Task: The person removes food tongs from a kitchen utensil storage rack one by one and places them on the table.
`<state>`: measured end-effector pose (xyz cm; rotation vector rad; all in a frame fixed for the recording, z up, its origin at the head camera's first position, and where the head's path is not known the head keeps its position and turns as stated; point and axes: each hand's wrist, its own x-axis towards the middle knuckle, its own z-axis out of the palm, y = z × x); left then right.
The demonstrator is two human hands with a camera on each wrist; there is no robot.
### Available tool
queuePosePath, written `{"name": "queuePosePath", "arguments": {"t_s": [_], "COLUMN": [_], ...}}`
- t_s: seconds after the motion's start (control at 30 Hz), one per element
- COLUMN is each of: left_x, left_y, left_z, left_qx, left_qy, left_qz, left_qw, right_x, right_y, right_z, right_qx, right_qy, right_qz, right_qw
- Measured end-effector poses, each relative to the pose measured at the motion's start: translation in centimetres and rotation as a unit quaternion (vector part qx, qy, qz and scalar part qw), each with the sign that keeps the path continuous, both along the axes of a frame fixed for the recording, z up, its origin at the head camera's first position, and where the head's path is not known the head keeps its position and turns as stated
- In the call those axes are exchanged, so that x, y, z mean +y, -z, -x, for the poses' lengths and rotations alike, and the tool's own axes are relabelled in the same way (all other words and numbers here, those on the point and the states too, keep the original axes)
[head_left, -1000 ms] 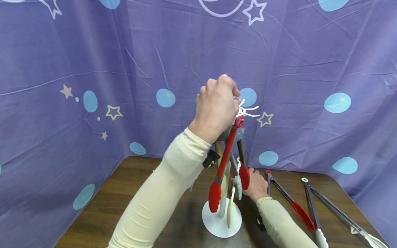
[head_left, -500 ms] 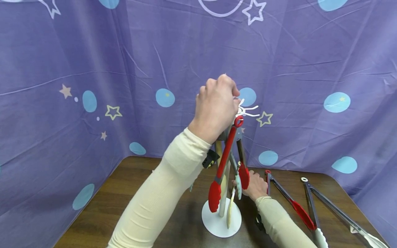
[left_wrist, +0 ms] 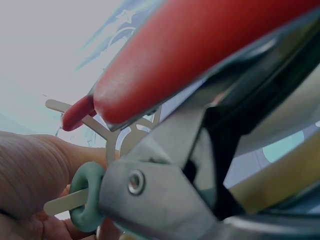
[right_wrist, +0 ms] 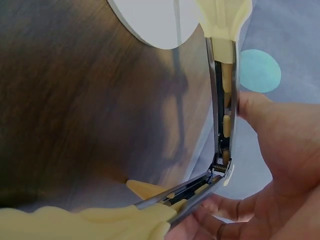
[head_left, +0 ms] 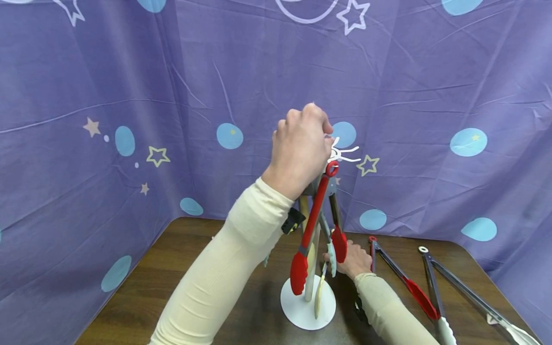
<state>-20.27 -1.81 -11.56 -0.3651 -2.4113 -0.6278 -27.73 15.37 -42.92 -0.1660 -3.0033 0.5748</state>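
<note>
My left hand [head_left: 299, 146] is curled over the top of an upright white stand [head_left: 288, 303] with branching hooks. Red-handled tongs [head_left: 314, 215] hang from one hook by a red ring, their red heads spread. Pale green tongs [head_left: 331, 258] hang behind them; in the left wrist view a green ring [left_wrist: 87, 197] sits on a hook beside the left hand. Low behind the stand, my right hand [head_left: 355, 258] holds yellow-headed tongs [right_wrist: 223, 45], thumb on one arm and fingers at the other. Their arms are spread wide. The left fingertips are mostly hidden.
On the wooden table [head_left: 151, 287] at the right lie red tongs [head_left: 420, 297] and white tongs [head_left: 465, 292], arms spread. A purple patterned cloth [head_left: 258, 72] hangs behind and beside the table.
The yellow tongs have tilted and dipped slightly, the lower head shifting a little left. My right hand has lowered very slightly. The left hand stays on top of the stand.
</note>
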Motion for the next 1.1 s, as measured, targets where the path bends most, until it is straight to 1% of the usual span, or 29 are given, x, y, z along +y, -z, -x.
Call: {"name": "queuePosePath", "arguments": {"t_s": [0.23, 0.37, 0.5, 0.77, 0.9, 1.1], "left_x": [-0.02, -0.03, -0.05, -0.08, -0.10, -0.19], "left_y": [0.04, 0.02, 0.01, 0.07, 0.06, 0.13], "left_z": [0.07, 0.06, 0.05, 0.07, 0.06, 0.05], "left_qx": [0.001, 0.000, -0.004, -0.010, -0.012, -0.005], "left_qy": [0.001, 0.002, 0.002, 0.008, 0.007, 0.008], "left_qz": [0.001, 0.002, 0.001, -0.006, -0.007, -0.006], "left_qw": [1.0000, 1.0000, 1.0000, 0.9999, 0.9999, 0.9999], "right_x": [-0.10, -0.10, -0.13, -0.34, -0.44, -0.40], "right_y": [0.18, 0.21, 0.27, 0.42, 0.51, 0.89], "right_z": [-0.08, -0.16, -0.19, -0.25, -0.24, -0.16], "right_qx": [0.002, 0.014, 0.025, 0.026, 0.037, 0.059], "right_qy": [0.002, 0.000, -0.005, 0.002, 0.000, -0.003], "right_qz": [0.010, 0.011, 0.007, -0.008, -0.009, -0.006], "right_qw": [1.000, 1.000, 1.000, 1.000, 0.999, 0.998]}}
